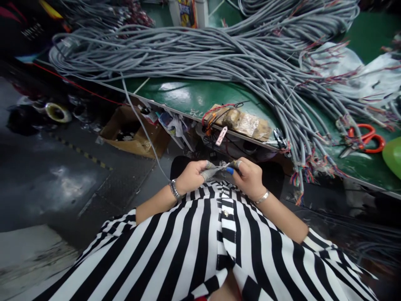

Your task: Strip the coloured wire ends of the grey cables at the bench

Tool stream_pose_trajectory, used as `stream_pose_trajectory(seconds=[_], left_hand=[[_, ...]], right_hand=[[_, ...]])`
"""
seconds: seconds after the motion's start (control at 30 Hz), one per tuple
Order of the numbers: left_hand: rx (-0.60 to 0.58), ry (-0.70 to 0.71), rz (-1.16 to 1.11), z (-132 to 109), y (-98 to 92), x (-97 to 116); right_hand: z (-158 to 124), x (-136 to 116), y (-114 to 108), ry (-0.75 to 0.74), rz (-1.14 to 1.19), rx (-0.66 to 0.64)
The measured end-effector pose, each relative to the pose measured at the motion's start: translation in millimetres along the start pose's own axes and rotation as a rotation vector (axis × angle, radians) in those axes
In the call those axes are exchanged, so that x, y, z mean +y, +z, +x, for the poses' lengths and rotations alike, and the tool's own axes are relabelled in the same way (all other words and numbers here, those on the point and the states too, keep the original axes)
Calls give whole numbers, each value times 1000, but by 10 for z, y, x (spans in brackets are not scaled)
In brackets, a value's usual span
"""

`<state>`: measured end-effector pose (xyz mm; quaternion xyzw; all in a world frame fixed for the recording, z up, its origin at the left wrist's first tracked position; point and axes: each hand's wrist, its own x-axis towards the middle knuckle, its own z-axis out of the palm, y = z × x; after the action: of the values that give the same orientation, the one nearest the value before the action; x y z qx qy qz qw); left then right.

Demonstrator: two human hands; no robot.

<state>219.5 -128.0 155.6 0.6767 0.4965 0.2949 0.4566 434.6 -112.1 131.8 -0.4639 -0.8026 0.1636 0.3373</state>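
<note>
Both my hands are held close to my body, over my black-and-white striped shirt. My left hand (193, 175) is closed in a pinch on the end of a grey cable (138, 113) that runs up and back to the table. My right hand (249, 177) is closed too, gripping a small blue-handled tool (229, 170) against the cable end. Grey finger covers sit on some fingertips. A bracelet is on each wrist.
A green table (194, 96) carries a big heap of grey cables (238, 54) with coloured wire ends. Orange-handled scissors (365, 138) lie at the right, a wrapped brown bundle (242, 121) near the table edge. A cardboard box (131, 133) stands on the floor at left.
</note>
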Motion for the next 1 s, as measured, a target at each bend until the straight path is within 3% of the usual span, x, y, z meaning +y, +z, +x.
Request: stream_pose_trajectory(seconds=[0.07,0.17,0.23,0.37,0.47,0.53,0.63,0.73,0.9,1.0], left_hand=[[-22,17,19,-26,56,11],[-42,45,144,-73,71,2],[-30,19,196,-72,47,-65],[137,-127,141,-1,-9,-302],[166,-223,-62,13,-24,-371],[175,-278,-210,-11,-15,-304],[204,-347,-358,-47,31,-105],[137,-347,-421,-39,114,61],[52,-330,-441,0,232,128],[47,-328,-439,-11,244,123]], right_hand=[[0,35,121,161,83,11],[-22,42,229,330,251,-77],[-41,-9,192,278,275,-123],[-45,-138,-4,-76,275,-146],[-32,-92,-42,18,292,2],[-35,-5,9,199,352,36],[-42,60,122,387,525,-96],[-12,-23,198,403,657,-208],[67,-195,206,403,773,-86],[82,-195,166,417,849,-100]])
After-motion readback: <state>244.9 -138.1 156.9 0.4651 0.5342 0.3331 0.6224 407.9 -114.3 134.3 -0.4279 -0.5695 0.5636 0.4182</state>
